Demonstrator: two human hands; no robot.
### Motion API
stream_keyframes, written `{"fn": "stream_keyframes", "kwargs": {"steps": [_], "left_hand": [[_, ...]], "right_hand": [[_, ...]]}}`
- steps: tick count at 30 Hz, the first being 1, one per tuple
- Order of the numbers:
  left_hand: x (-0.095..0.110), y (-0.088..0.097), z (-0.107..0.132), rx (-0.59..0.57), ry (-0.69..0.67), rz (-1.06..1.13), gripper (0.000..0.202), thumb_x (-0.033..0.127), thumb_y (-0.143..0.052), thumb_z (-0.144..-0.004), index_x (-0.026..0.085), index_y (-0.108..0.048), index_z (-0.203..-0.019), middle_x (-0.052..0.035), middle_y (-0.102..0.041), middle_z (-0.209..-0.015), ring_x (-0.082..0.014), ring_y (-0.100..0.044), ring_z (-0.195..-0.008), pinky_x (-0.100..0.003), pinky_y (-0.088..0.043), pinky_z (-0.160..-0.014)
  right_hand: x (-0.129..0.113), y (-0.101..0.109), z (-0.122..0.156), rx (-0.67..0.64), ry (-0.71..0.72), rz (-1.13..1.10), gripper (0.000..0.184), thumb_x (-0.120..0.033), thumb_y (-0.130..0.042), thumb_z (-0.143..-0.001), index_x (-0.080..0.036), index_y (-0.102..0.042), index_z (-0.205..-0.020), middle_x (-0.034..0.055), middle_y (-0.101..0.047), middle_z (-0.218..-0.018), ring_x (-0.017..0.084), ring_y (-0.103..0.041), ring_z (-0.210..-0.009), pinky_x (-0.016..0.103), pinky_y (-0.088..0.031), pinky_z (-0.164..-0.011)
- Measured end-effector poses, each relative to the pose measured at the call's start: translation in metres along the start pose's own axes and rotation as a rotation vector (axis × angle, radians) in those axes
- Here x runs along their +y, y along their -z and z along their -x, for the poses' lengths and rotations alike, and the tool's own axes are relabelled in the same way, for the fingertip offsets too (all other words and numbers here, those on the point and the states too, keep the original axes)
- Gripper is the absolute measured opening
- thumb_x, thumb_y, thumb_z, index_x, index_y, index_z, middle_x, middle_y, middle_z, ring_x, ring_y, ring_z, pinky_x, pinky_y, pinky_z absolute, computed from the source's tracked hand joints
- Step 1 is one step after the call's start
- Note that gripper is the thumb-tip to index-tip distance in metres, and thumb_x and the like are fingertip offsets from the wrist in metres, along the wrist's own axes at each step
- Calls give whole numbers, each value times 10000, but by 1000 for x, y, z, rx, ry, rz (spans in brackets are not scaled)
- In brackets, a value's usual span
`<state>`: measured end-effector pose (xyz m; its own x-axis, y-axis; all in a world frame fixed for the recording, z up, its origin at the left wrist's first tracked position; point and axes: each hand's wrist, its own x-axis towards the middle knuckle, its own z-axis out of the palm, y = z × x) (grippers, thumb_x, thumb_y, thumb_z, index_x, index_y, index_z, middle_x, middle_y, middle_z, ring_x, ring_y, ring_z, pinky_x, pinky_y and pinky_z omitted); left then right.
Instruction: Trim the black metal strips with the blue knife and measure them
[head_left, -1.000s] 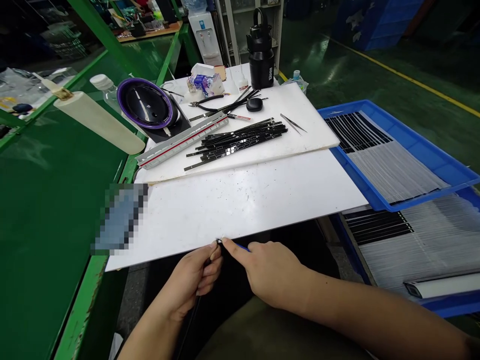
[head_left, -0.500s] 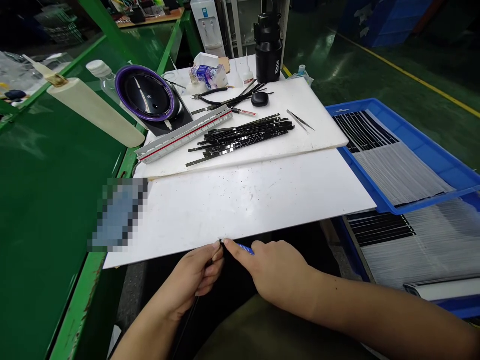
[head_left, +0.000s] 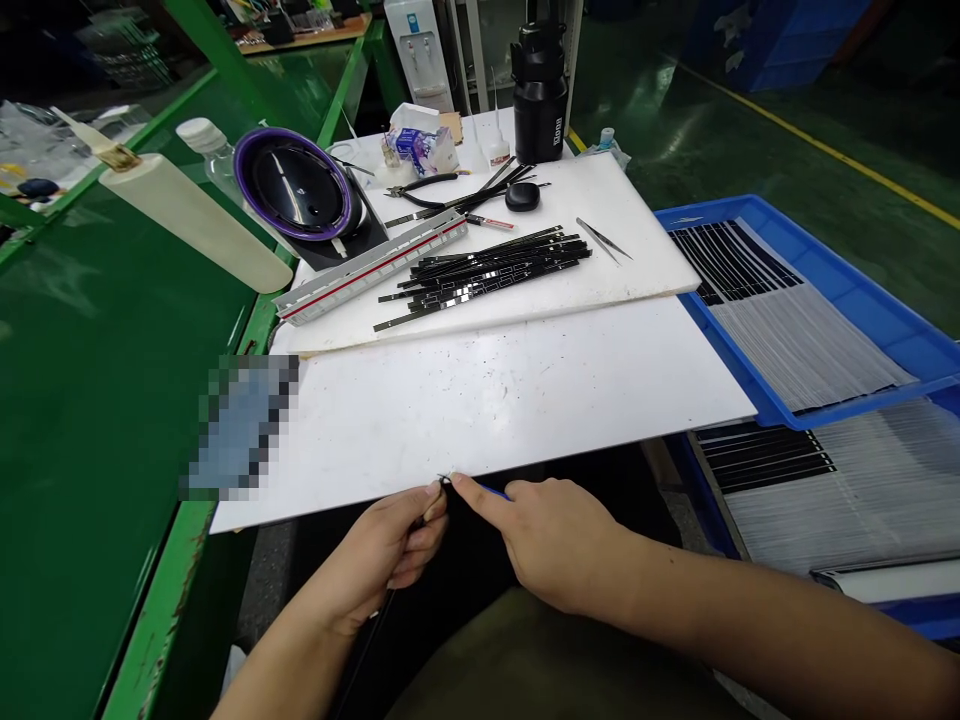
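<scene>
My left hand (head_left: 394,555) is closed around a thin black strip (head_left: 375,625) that runs down toward my lap, its top end pinched just below the near edge of the white board (head_left: 487,400). My right hand (head_left: 551,540) is closed on a small blue-handled tool (head_left: 496,491), its index finger stretched to the strip's tip, where both hands meet. A pile of several black strips (head_left: 484,275) lies on the raised white slab (head_left: 637,270) farther back.
A long ruler-like bar (head_left: 371,272), pliers (head_left: 420,187), tweezers (head_left: 602,240), a black bottle (head_left: 538,95) and a purple-rimmed black dish (head_left: 296,195) stand at the back. Blue trays (head_left: 825,290) of strips fill the right. A green bench (head_left: 97,400) with a white tube (head_left: 195,225) lies left.
Both hands have stayed at the board's near edge, working at the strip's tip. The view has shifted slightly; less of the blue tool shows now.
</scene>
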<state>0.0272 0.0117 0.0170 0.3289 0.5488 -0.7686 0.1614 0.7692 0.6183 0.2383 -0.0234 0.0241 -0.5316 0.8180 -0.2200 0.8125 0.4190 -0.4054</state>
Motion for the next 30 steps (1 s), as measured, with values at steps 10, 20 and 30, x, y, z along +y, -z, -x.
{"fn": "stream_keyframes", "kwargs": {"steps": [10,20,30], "left_hand": [[2,1,0,9,2,-26,381,517,-530,-857,194,-392,-712,67,-297,-568,-53,-142,-449,-172,-101,-381],[-9,-13,0,109,-35,105,378,524,-533,-863,191,-422,-721,68,-311,-557,-51,-159,-435,-161,-110,-367],[-12,-20,-1,133,-59,157,391,536,-556,-855,190,-430,-722,69,-304,-555,-48,-159,-432,-151,-109,-360]], "right_hand": [[-8,-1,-2,-22,-33,80,768,-157,-447,-821,-290,-206,-1538,52,-610,-779,195,-561,-501,269,-327,-429],[-10,-1,3,-54,-88,-29,779,-122,-430,-829,-292,-186,-1548,54,-640,-802,197,-602,-581,272,-350,-475],[-15,-1,4,-51,-84,-27,787,-136,-453,-825,-275,-178,-1549,56,-626,-823,173,-581,-542,254,-303,-433]]}}
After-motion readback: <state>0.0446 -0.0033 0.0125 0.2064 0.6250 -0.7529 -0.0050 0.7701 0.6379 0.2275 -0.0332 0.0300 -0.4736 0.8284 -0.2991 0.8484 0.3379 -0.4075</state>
